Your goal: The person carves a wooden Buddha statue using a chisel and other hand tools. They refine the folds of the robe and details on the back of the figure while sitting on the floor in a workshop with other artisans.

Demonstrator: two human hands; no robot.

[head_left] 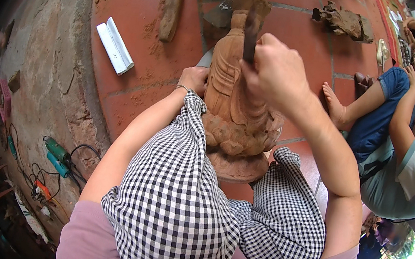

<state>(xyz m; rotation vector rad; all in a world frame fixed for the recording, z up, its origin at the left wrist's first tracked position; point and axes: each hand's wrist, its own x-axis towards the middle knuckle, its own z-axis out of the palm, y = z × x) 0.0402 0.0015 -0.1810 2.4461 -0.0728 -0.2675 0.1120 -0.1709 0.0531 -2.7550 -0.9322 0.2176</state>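
Observation:
A carved reddish-brown statue [228,81] of a robed figure lies between my knees, its petalled round base toward me and its top end pointing away. My left hand [196,79] is closed against its left side, the fingertips hidden. Above the statue's right side, my right hand [276,68] is wrapped around a dark, narrow, bar-like tool [250,34]. That tool points away from me over the carving, slightly blurred, so its exact kind is unclear. Black-and-white checked cloth [174,197] covers my legs, its edges reaching the base.
Brown dust marks the red tile floor [289,41]. To the left lie a white channel-shaped bar [114,46] and a long wooden piece [170,18]. A rough brown chunk [342,22] sits far right. Corded teal power tools [56,156] rest left. Another person [396,135] sits right.

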